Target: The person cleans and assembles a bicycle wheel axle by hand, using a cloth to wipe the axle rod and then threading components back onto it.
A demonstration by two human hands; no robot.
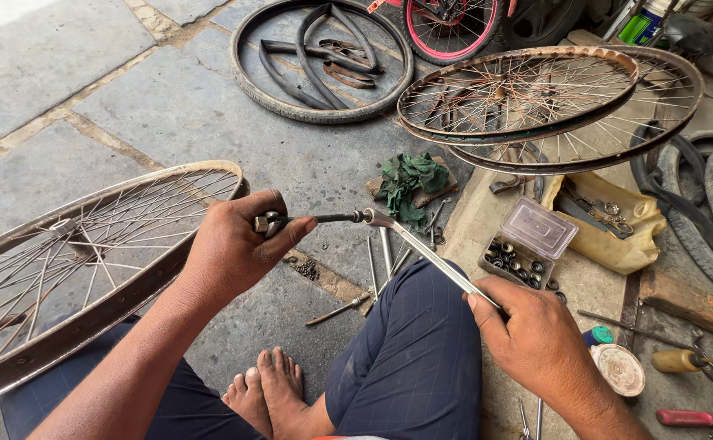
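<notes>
My left hand (234,244) pinches a small metal axle with nuts (271,221) at mid-frame, fingers closed around its end. My right hand (532,334) grips the handle of a long flat metal spanner (430,257), whose head meets the axle's far end (369,217). Both are held above my crossed legs in dark blue trousers (409,350); my bare feet (267,391) rest on the stone floor. A bare spoked bicycle rim (71,269) leans against my left knee.
Two stacked spoked rims (536,106) lie at upper right, a tyre with inner tubes (324,61) beyond. A small plastic box of nuts (519,261), a green rag (409,183), loose rods (381,261), a yellow cloth with tools (609,228), screwdrivers (690,363) and a round tin (617,368) lie around.
</notes>
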